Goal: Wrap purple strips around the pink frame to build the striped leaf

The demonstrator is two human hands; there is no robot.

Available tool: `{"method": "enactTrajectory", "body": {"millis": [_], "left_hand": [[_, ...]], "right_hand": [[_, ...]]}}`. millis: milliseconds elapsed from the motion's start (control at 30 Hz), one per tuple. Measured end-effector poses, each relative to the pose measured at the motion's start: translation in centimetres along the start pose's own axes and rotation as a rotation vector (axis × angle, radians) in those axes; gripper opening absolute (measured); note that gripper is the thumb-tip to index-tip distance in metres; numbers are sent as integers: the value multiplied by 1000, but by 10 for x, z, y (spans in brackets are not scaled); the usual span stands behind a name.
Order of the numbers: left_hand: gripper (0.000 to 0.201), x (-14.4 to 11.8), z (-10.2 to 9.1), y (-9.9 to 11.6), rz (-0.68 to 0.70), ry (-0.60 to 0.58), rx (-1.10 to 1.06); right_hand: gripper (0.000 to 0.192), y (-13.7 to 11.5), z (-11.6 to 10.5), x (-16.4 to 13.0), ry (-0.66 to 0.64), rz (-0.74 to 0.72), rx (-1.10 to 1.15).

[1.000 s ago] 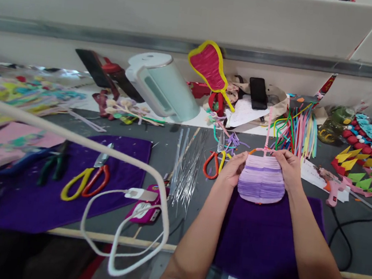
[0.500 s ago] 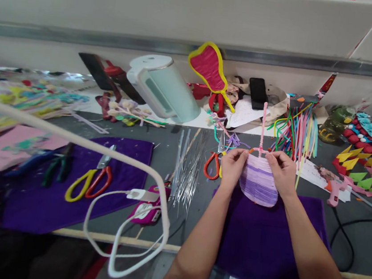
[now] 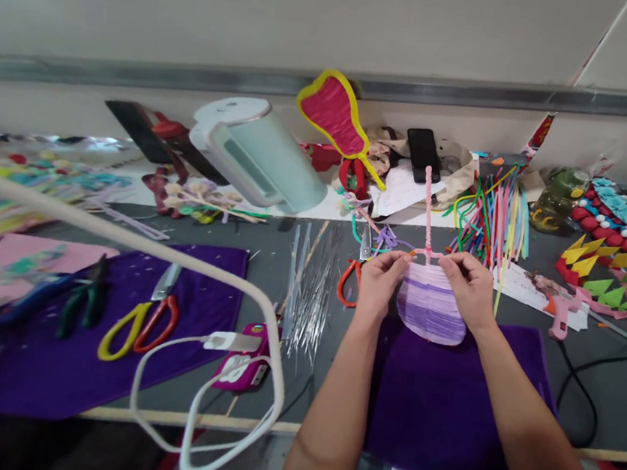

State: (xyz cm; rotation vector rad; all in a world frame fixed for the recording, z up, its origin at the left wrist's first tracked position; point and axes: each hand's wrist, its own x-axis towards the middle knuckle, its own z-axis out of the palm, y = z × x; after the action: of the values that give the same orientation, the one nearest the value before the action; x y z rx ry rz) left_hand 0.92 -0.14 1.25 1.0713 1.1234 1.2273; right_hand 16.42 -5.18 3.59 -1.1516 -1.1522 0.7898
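hands: we grip 1 purple fan (image 3: 430, 309), left hand (image 3: 377, 281) and right hand (image 3: 469, 287) pinching its top
stem: 1 pink stick (image 3: 428, 210), upright
scissors: 2 pairs (image 3: 141, 315) (image 3: 349, 278)
mats: 2 purple (image 3: 442, 400) (image 3: 108, 347)

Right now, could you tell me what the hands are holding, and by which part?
Both the left hand and right hand pinch the purple woven piece at its top edge, either side of its pink stem.

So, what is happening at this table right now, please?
A person holds a purple woven piece with both bare hands over a purple cloth. The left hand and right hand pinch its top edge, where a pink pipe cleaner stands up. Scissors, thin metal wires and coloured pipe cleaners lie around.
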Motion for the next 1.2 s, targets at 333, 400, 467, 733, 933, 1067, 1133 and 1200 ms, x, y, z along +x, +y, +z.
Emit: {"method": "enactTrajectory", "body": {"millis": [333, 400, 467, 733, 933, 1067, 1133, 1200], "left_hand": [[31, -1, -7, 8, -305, -310, -312], [34, -1, -8, 6, -351, -357, -347], [37, -2, -8, 3, -392, -399, -371], [36, 1, -4, -2, -315, -318, -351], [34, -7, 7, 5, 3, -70, -82], [28, -10, 12, 2, 251, 127, 228], [25, -10, 11, -1, 326, 165, 347], [22, -10, 9, -2, 390, 186, 430]], "right_hand": [[30, 15, -14, 14, -34, 206, 259], [32, 18, -15, 16, -51, 267, 328], [34, 20, -16, 18, -66, 321, 380], [30, 20, -17, 16, -31, 203, 258], [23, 2, -8, 4, 42, -11, 21], [17, -4, 0, -5, 33, -196, -125], [15, -5, 3, -9, 11, -300, -179], [15, -5, 5, -11, -2, -359, -218]]}}
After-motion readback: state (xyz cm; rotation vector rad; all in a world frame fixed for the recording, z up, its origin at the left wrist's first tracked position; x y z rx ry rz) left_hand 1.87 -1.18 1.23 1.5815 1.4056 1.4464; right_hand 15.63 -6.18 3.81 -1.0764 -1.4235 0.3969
